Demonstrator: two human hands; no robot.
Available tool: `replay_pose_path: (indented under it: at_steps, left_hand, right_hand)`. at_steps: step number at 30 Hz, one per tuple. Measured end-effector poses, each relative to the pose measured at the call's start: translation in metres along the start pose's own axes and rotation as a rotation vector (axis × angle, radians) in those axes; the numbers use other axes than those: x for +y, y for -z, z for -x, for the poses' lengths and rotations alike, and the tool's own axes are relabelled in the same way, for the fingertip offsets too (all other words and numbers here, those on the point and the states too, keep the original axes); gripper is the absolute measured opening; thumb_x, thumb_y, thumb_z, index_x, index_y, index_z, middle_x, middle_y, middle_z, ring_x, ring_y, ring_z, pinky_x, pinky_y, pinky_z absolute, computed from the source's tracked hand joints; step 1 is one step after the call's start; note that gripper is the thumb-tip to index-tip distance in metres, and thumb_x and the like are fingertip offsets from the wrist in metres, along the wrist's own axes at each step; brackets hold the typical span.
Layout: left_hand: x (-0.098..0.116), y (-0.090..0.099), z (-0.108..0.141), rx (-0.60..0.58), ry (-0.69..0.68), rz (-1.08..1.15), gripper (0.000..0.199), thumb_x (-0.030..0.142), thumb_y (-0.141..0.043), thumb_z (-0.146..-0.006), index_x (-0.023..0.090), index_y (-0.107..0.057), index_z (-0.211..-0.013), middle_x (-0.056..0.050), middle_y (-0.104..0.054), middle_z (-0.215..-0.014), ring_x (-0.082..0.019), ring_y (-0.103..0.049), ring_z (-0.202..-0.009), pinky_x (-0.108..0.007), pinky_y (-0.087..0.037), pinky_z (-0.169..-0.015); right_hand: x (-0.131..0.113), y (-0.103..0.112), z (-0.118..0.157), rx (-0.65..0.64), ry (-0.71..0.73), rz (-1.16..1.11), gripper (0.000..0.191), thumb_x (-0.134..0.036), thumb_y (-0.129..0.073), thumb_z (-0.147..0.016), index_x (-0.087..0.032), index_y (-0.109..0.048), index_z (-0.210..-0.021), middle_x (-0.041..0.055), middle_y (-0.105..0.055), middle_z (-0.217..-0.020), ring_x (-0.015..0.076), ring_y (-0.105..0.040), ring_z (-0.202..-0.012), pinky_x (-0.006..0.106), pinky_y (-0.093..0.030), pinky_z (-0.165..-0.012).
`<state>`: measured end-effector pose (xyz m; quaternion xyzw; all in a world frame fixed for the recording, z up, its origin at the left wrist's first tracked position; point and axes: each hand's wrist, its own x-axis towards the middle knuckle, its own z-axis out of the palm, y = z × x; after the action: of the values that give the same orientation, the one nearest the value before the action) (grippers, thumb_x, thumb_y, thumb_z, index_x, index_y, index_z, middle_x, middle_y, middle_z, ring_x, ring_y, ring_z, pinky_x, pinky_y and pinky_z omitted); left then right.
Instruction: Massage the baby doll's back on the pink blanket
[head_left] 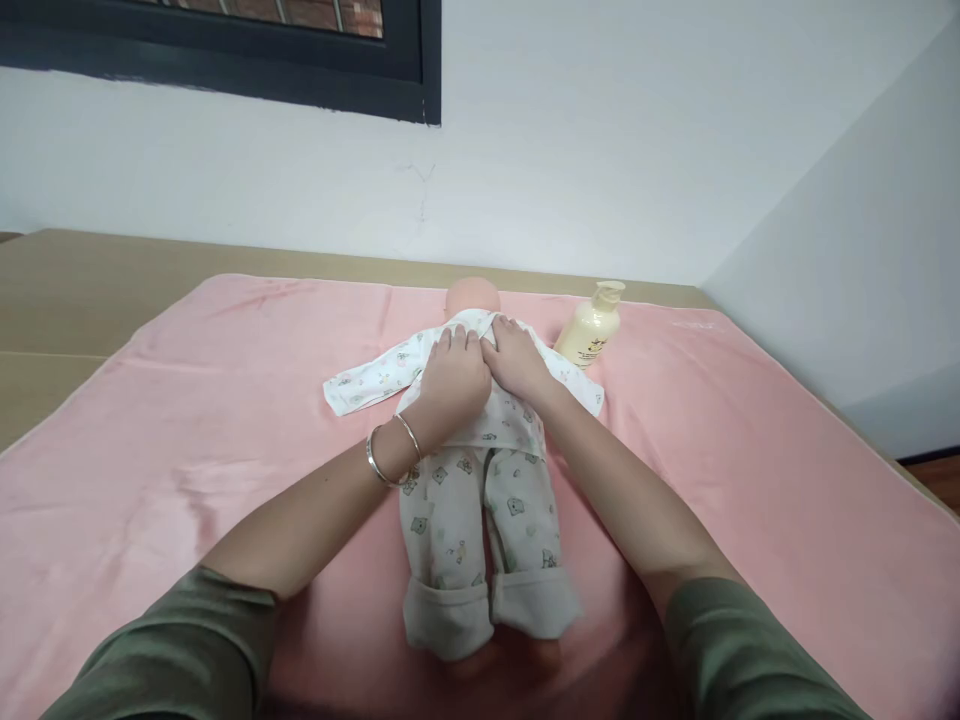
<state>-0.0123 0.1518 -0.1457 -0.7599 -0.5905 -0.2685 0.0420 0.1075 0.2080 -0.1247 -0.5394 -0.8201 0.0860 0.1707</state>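
A baby doll lies on a pink sheet [285,440], its bare head [472,294] at the far end and its feet towards me. It wears a white printed top [487,432] with sleeves spread to both sides, plus matching trousers [454,530] with turned-up cuffs. My left hand [457,375], bangles at its wrist, rests on the upper middle of the top, fingers pointing away from me. Beside it my right hand [517,358] lies on the top near the shoulder, fingers stretched out. The hands nearly touch. The doll's face is not visible.
A cream pump bottle [590,328] leans or stands just right of the doll, behind its right-side sleeve. The sheet covers a wooden surface [97,275] that meets a white wall [570,130]. A dark window frame [360,85] is at the upper left.
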Motion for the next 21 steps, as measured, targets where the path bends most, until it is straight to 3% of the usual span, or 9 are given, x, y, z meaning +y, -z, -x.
replay_pose_path:
  at_steps: [3,9,13,18,21]
  left_hand:
    - [-0.01,0.007,-0.01,-0.047,0.036,0.079,0.036,0.011,-0.036,-0.091,0.012,-0.067,-0.11,-0.019,-0.07,-0.123,-0.032,-0.061,-0.125,-0.048,-0.046,-0.111]
    - [-0.038,0.008,-0.029,-0.071,0.294,0.225,0.04,0.018,-0.031,-0.094,0.014,-0.068,-0.111,-0.016,-0.074,-0.119,-0.029,-0.067,-0.113,-0.044,-0.052,-0.104]
    - [-0.031,0.006,-0.024,-0.084,0.219,0.123,0.042,0.018,-0.029,-0.096,0.01,-0.065,-0.116,-0.02,-0.071,-0.123,-0.032,-0.065,-0.117,-0.048,-0.049,-0.106]
    - [-0.002,0.001,-0.004,-0.082,0.128,-0.039,0.046,0.017,-0.036,-0.095,0.005,-0.056,-0.135,-0.026,-0.057,-0.147,-0.04,-0.05,-0.14,-0.058,-0.04,-0.115]
    - [0.001,0.001,-0.003,-0.067,0.086,-0.014,0.049,0.017,-0.037,-0.095,0.006,-0.053,-0.139,-0.024,-0.053,-0.152,-0.037,-0.046,-0.145,-0.055,-0.038,-0.118]
  right_hand:
    - [-0.014,0.001,0.014,-0.033,-0.013,0.095,0.062,-0.035,-0.029,-0.104,0.002,-0.038,-0.154,0.0251,-0.044,-0.161,0.038,-0.04,-0.15,0.053,-0.031,-0.123]
    - [-0.046,-0.004,0.048,-0.031,0.044,0.258,0.062,-0.03,-0.036,-0.103,-0.004,-0.035,-0.159,0.0272,-0.032,-0.167,0.0445,-0.032,-0.155,0.058,-0.027,-0.124]
    - [-0.03,-0.004,0.032,-0.016,0.088,0.191,0.057,-0.026,-0.03,-0.102,-0.006,-0.043,-0.154,0.0238,-0.041,-0.163,0.0401,-0.041,-0.15,0.055,-0.034,-0.121]
    - [0.006,-0.003,-0.003,0.032,0.055,0.03,0.05,-0.027,-0.027,-0.101,-0.006,-0.058,-0.135,0.0211,-0.064,-0.141,0.0325,-0.058,-0.129,0.046,-0.044,-0.113]
    - [0.007,-0.003,-0.005,0.022,0.032,0.043,0.051,-0.029,-0.026,-0.102,-0.005,-0.058,-0.134,0.0222,-0.065,-0.139,0.0334,-0.058,-0.128,0.046,-0.043,-0.113]
